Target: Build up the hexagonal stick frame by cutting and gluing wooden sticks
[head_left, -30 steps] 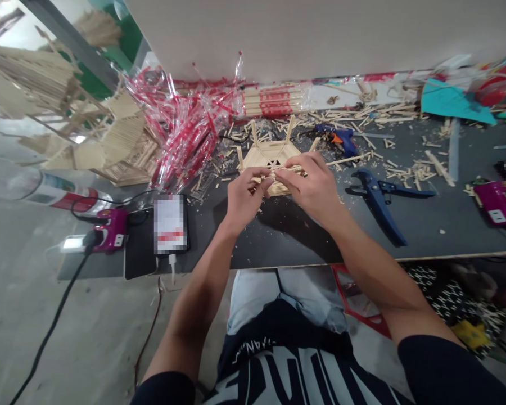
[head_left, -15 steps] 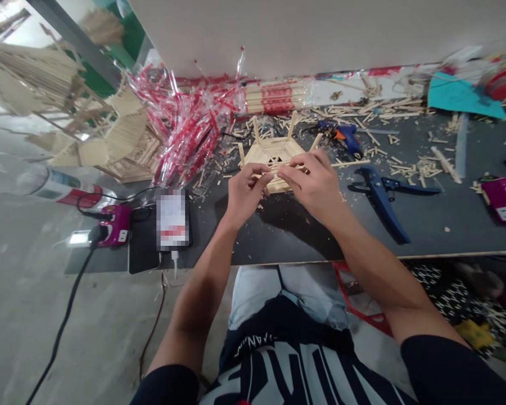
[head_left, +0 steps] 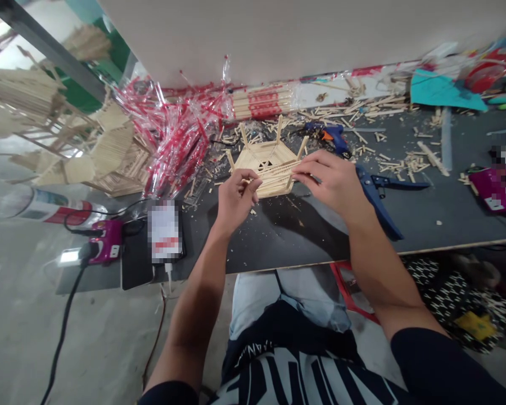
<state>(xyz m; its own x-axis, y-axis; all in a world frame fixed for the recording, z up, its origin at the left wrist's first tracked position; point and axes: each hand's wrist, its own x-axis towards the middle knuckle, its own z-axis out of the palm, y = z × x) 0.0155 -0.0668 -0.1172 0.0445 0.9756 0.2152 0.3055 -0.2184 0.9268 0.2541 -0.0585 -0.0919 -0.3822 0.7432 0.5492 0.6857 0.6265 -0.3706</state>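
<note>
A hexagonal wooden stick frame (head_left: 253, 154) sits on the dark table, with short upright sticks at its corners and a small opening in its middle. Over its near side, thin wooden sticks (head_left: 277, 173) stretch between my two hands. My left hand (head_left: 237, 198) is closed, thumb and fingers pinching the left ends. At the right ends, the thumb and fingertips of my right hand (head_left: 329, 179) close together on the sticks. How many sticks are held cannot be made out, and my fingers hide part of the frame's near edge.
A blue glue gun (head_left: 337, 138) lies behind my right hand, and a blue cutter (head_left: 382, 202) lies right of it. Red-and-clear wrappers (head_left: 177, 129) pile up at the back left. A phone (head_left: 165, 232) rests at the left edge. Stick offcuts (head_left: 392, 163) litter the table.
My hands have moved apart, the right one to the right, exposing more of the sticks between them. The long stick end that jutted out past my right hand no longer shows. The view has shifted slightly.
</note>
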